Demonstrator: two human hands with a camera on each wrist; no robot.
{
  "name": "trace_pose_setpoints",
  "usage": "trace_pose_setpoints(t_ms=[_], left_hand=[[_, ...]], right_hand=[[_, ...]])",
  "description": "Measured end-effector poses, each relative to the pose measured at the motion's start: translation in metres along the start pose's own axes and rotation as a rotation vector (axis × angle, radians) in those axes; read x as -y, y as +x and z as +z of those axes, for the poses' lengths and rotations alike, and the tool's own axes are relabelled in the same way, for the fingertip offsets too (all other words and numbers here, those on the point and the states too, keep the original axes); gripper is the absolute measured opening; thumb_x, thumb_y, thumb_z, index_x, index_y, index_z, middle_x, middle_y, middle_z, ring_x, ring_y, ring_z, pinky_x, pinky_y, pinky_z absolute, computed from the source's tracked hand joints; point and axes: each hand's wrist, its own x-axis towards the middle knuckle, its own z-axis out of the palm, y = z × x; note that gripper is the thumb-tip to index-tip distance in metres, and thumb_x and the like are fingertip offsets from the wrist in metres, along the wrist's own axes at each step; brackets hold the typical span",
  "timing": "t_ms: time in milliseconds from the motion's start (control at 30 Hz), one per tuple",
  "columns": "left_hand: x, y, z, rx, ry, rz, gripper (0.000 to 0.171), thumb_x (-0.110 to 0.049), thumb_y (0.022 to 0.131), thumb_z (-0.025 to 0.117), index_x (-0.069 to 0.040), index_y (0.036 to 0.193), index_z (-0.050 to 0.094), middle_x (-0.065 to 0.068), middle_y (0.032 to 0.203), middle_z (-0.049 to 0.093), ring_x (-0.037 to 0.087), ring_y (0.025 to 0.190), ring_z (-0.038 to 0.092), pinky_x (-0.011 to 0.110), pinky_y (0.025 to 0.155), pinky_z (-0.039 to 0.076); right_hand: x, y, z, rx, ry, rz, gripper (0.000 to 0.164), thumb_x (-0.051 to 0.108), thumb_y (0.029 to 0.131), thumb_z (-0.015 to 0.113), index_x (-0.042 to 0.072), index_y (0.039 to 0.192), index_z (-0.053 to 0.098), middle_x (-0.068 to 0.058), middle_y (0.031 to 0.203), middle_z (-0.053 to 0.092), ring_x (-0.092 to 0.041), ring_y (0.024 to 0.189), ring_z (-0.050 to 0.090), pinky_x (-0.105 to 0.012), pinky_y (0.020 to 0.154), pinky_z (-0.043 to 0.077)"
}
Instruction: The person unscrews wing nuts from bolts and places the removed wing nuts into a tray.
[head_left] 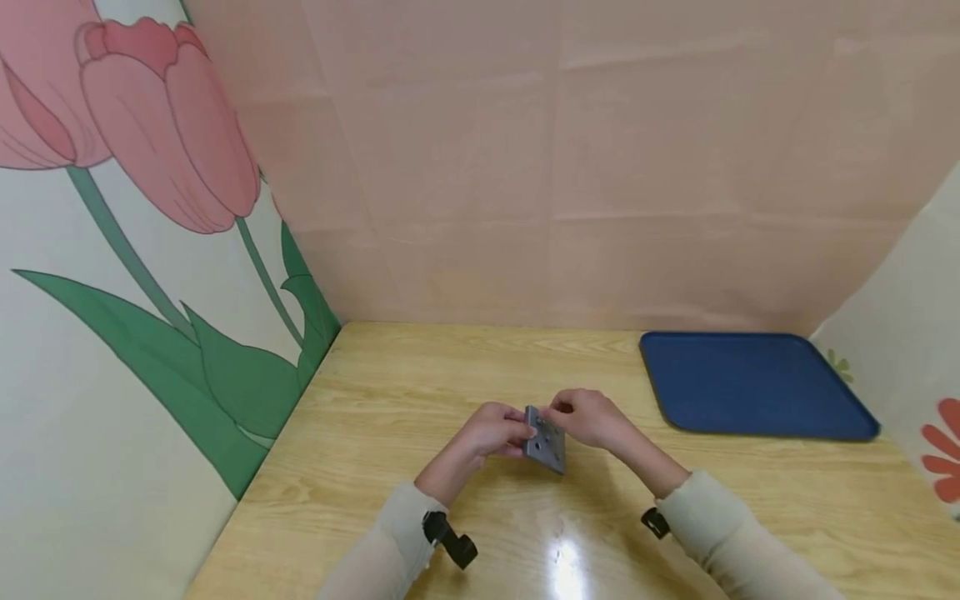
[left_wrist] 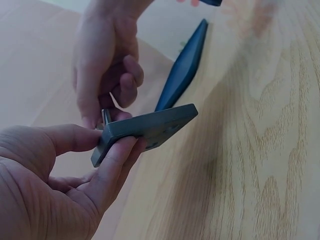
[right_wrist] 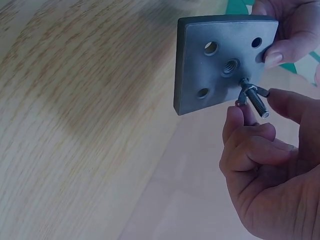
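A grey square metal plate (right_wrist: 192, 70) is held up above the table, tilted, by my left hand (head_left: 495, 429). That hand pinches one edge between thumb and fingers. Several round holes pierce the plate, and the middle one (right_wrist: 230, 67) shows a thread. From a corner hole a threaded bolt (right_wrist: 259, 107) sticks out, carrying a wing nut (right_wrist: 248, 88) close to the plate's face. My right hand (head_left: 592, 417) pinches the wing nut by its wings, fingertips on either side. In the left wrist view the plate (left_wrist: 150, 122) hides most of the bolt.
A blue tray (head_left: 757, 387) lies at the back right of the wooden table (head_left: 360, 467). Behind the table hangs a pinkish wall cover (head_left: 450, 167). A tulip-printed panel (head_left: 165, 142) stands at the left. Black straps (head_left: 450, 537) sit at both wrists.
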Motion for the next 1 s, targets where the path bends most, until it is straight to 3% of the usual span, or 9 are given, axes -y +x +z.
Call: trace_pose_setpoints(t_ms=[233, 567, 1000], left_hand=[[-0.0010, -0.0021, -0.0011, -0.002, 0.008, 0.003, 0.030, -0.005, 0.090, 0.072, 0.008, 0.117, 0.066, 0.013, 0.091, 0.073, 0.017, 0.077, 0.070, 0.025, 0.063, 0.060], [0.0049, -0.0002, 0.0012, 0.004, -0.014, 0.013, 0.028, -0.003, 0.089, 0.072, 0.009, 0.114, 0.067, 0.013, 0.089, 0.073, 0.016, 0.076, 0.069, 0.025, 0.062, 0.060], [0.0035, -0.0006, 0.0004, -0.005, -0.014, 0.006, 0.027, -0.003, 0.090, 0.071, 0.008, 0.114, 0.067, 0.013, 0.090, 0.073, 0.016, 0.075, 0.069, 0.024, 0.060, 0.059]], right_hand=[[-0.0018, 0.0001, -0.0003, -0.005, -0.022, -0.055, 0.024, 0.035, 0.098, 0.066, 0.012, 0.101, 0.071, 0.000, 0.090, 0.066, -0.016, 0.076, 0.056, -0.033, 0.064, 0.048], [-0.0062, -0.0007, 0.0045, -0.031, -0.004, -0.167, 0.016, 0.018, 0.091, 0.076, 0.010, 0.103, 0.068, -0.001, 0.089, 0.065, -0.015, 0.071, 0.054, -0.031, 0.060, 0.047], [-0.0070, 0.0008, 0.0074, -0.054, 0.023, -0.212, 0.019, 0.011, 0.091, 0.075, 0.010, 0.108, 0.067, 0.000, 0.089, 0.063, -0.014, 0.070, 0.052, -0.030, 0.059, 0.045]])
